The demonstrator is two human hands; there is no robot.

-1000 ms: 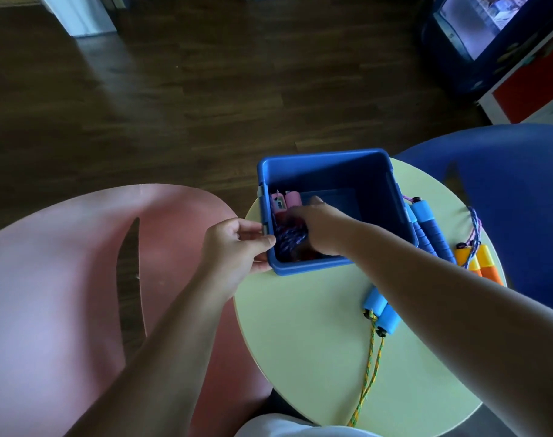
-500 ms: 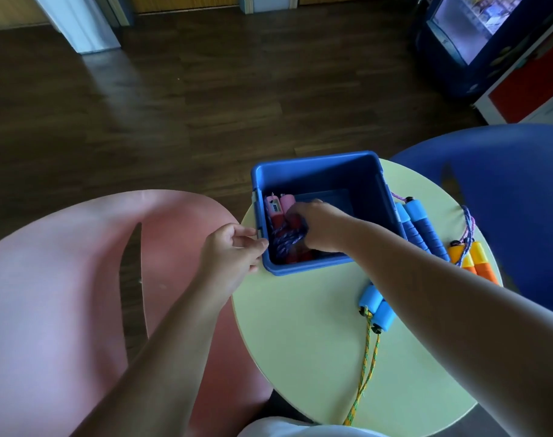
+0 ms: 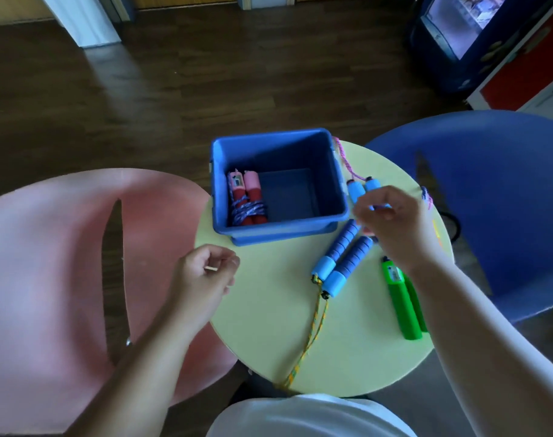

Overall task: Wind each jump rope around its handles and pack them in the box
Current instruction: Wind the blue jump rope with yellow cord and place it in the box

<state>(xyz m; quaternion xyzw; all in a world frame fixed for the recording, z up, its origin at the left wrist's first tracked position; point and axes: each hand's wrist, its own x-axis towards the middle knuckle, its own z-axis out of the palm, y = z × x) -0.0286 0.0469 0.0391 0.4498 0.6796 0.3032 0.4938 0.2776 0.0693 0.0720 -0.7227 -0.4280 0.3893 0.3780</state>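
A blue box (image 3: 279, 232) stands at the far side of a round pale-yellow table (image 3: 262, 313). At its left end lies a pink-and-red-handled jump rope (image 3: 246, 201), its purple cord wound round the handles. My right hand (image 3: 391, 225) hovers just right of the box with fingers loosely curled and nothing visibly in them. It is above a blue-handled rope (image 3: 343, 258) with a yellow-orange cord (image 3: 313, 329), and next to a second blue pair (image 3: 361, 188) with a pink cord. My left hand (image 3: 202, 272), loosely curled and holding nothing, is at the table's left edge.
Green handles (image 3: 402, 305) lie on the table under my right forearm. A pink chair (image 3: 48, 263) stands left of the table and a blue chair (image 3: 505, 200) to its right. The yellow-orange cord trails over the near table edge. Dark wood floor lies beyond.
My right hand left the wound pink-and-red rope in the box and moved right, over the blue handles. My left hand let go of the box's corner and drew back.
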